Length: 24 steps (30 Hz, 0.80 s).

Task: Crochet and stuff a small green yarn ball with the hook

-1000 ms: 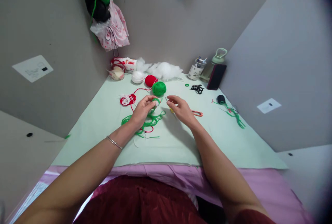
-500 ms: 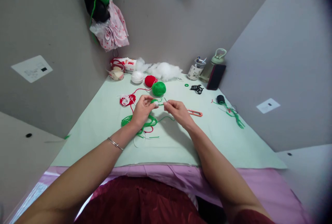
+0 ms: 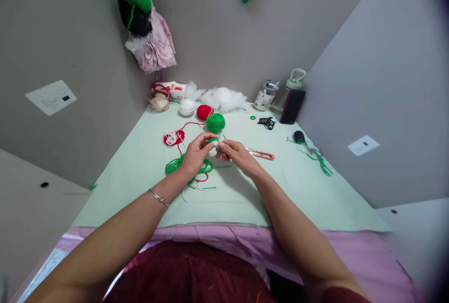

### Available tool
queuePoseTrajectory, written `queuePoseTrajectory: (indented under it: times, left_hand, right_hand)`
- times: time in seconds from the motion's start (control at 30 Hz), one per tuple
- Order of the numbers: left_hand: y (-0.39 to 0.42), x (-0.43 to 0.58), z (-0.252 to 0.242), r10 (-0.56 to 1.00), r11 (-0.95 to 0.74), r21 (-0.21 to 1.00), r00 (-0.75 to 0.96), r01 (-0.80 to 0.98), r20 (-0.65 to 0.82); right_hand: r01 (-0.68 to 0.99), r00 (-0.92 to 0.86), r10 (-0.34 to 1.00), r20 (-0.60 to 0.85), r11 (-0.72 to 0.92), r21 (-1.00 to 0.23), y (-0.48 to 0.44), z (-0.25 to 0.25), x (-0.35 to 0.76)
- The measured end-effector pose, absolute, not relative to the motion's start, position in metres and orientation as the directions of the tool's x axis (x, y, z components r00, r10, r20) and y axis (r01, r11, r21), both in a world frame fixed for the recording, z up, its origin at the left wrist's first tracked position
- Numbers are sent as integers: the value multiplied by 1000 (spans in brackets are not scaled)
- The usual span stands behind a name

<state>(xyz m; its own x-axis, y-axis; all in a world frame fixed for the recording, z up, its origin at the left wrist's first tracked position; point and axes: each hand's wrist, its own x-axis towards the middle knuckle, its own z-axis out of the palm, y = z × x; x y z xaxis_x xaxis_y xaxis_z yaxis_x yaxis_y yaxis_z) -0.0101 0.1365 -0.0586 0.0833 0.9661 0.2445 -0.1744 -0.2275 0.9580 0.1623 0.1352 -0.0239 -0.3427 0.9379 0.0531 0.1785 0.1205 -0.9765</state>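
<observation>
My left hand (image 3: pixel 196 154) is closed, pinching a small green-and-white yarn piece (image 3: pixel 213 141) between thumb and fingers. My right hand (image 3: pixel 236 154) touches the piece's right side, its fingers closed on a thin needle-like tool (image 3: pixel 224 137). Only the tool's dark tip shows, so its exact kind is unclear. A green yarn strand (image 3: pixel 222 166) runs beneath my right hand. Under my left wrist lies a loose bundle of green yarn (image 3: pixel 174 165). Just beyond my hands sits a green yarn ball (image 3: pixel 215 123), with a red yarn ball (image 3: pixel 204 112) beside it.
White stuffing (image 3: pixel 224 99) and a white yarn ball (image 3: pixel 187 107) lie along the back. An orange-handled cutter (image 3: pixel 261 154) rests right of my hand. Further right are a black claw clip (image 3: pixel 267 123), phone (image 3: pixel 293 106), green bottle (image 3: pixel 280 97) and pen cup (image 3: pixel 264 97).
My right hand has moved left, closing the gap to the yarn piece in my left hand. The whole view has shifted slightly.
</observation>
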Motion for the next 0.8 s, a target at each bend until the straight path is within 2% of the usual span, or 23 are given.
queuePoseTrajectory:
  times: [0.07,0.37,0.57,0.8]
  left_hand:
    - [136,-10,-59,969,-219,962,79,-165,235]
    - [127,-6,-52,974,-160,963,124,-215,189]
    - [128,-8,-50,971,-136,963,161,-233,176]
    - [140,-9,-64,982,-167,966,55,-199,181]
  right_hand:
    - [196,-375,926,45,127,-972,135,-27,160]
    - [280,-244,965,93,162,-946,136,-29,153]
    - [380,-252,959,132,224,-898,134,-26,156]
    - [525,-311,931,190,335,-783,125,-26,149]
